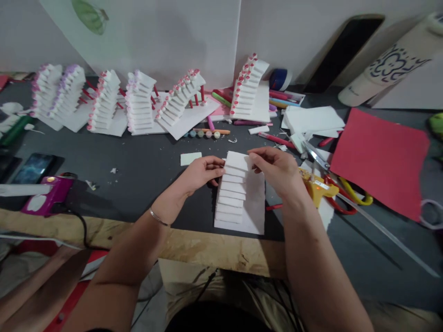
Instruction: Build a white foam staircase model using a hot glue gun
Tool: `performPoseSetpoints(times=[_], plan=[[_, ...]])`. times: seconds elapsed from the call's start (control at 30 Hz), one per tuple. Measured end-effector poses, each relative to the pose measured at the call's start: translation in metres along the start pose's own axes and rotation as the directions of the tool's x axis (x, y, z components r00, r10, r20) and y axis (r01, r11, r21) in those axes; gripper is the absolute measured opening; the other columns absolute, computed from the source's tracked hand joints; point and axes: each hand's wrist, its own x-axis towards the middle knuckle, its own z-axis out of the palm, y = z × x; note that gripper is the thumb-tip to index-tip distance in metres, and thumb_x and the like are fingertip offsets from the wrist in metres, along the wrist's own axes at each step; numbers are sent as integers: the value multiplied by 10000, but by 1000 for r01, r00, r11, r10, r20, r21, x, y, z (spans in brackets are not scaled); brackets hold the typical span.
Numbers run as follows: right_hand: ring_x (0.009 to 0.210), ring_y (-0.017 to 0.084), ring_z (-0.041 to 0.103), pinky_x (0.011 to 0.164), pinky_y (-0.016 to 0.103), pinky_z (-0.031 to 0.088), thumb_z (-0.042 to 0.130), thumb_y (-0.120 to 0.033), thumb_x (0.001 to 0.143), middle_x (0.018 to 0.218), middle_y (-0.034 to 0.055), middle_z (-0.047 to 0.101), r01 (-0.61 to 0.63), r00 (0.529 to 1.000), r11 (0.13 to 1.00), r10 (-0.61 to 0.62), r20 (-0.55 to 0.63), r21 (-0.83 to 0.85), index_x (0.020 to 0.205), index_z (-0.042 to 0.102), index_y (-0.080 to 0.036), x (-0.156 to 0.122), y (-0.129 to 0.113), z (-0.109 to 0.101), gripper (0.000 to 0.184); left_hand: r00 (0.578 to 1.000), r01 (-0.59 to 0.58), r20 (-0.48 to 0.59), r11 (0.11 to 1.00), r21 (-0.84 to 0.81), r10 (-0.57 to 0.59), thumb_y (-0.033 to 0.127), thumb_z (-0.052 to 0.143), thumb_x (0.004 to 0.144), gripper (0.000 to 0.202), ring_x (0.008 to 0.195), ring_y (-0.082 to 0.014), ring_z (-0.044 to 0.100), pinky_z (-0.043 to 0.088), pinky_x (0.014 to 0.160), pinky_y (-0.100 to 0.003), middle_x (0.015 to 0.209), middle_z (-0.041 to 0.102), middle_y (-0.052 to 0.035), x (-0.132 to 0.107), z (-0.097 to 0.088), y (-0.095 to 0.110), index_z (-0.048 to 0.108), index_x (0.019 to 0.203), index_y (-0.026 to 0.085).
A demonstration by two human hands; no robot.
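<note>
"White staircase [230, 196], thin steps. How should the top step [238, 160] be handled?"

"Lightly, I'd say: support both sides, line its edge up with the step below, and press evenly so nothing bends."

"And the hands?"

"The right hand [277, 163] seems to pinch the top step's right corner between thumb and finger. The left hand [204, 173] has curled fingers at the upper left edge; I can't tell how firmly they press."

"So the staircase lies between them?"

"Yes, upper end at the fingertips, lower steps running toward the person, beside the white board's [255, 207] bare strip."
</note>
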Motion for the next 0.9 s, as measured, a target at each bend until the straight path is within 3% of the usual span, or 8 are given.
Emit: performPoseSetpoints(times=[0.13,0.23,0.3,0.47,0.53,0.63,0.8,0.9], plan=[[598,110,639,518,233,479,556,-503,901,920,63,718,10,1000,998,-12,-24,-66,1028,724,-178,-1,-21,-14,387,1000,2,-4,1000,27,-2,192,745,702,264,683,-118,609,519,543,-227,846,680,-48,0,-2,1,687,948,117],[490,86,591,445,231,428,517,-451,941,974,74,730,-9,999,963,0,-33,-269,1029,703,-193,-15,-45,-45,330,1000,-4,3,999,33,4,217,751,697,279,689,-118,606,515,542,-223,850,683,-49,1,-4,2,686,950,120],[419,87,549,393,239,390,507,-407,941,920,73,745,-89,996,914,92,-10,-396,941,695,-201,-29,-51,-71,279,1000,-7,9,1000,30,6,219,748,701,276,699,-120,607,516,542,-221,857,685,-52,1,-4,1,683,950,119],[452,139,572,435,269,414,547,-403,871,696,40,713,-142,979,785,202,32,-603,835,703,-227,-55,-27,-116,238,1000,-28,1,1000,-1,28,177,749,711,221,726,-125,615,529,547,-216,842,674,-49,1,-3,-1,668,908,120],[469,149,572,466,285,431,585,-425,831,689,41,714,-127,991,800,133,-33,-586,858,724,-223,-58,-17,-110,247,999,-32,1,999,-11,32,160,743,722,197,708,-119,612,532,543,-214,815,665,-40,1,-2,-2,663,897,121],[483,146,577,452,276,422,586,-526,838,718,60,723,-98,993,902,63,-95,-421,865,718,-198,-59,-15,-78,354,1000,-28,-1,999,-22,28,144,737,731,187,683,-109,608,535,536,-212,804,661,-36,0,-3,-2,659,899,117],[557,151,613,434,249,435,542,-557,885,785,65,719,-148,983,973,165,83,-176,1051,675,-182,-46,-16,-15,431,1000,-24,1,999,-35,24,156,772,716,227,661,-98,607,539,539,-208,805,666,-35,1,-4,-3,660,907,108],[427,100,494,404,242,383,539,-587,879,713,36,686,-210,965,972,223,139,-105,935,663,-178,-35,-9,3,430,1000,-19,13,999,-40,20,176,782,719,225,635,-93,604,538,540,-210,794,669,-31,1,-4,-3,661,899,114]])
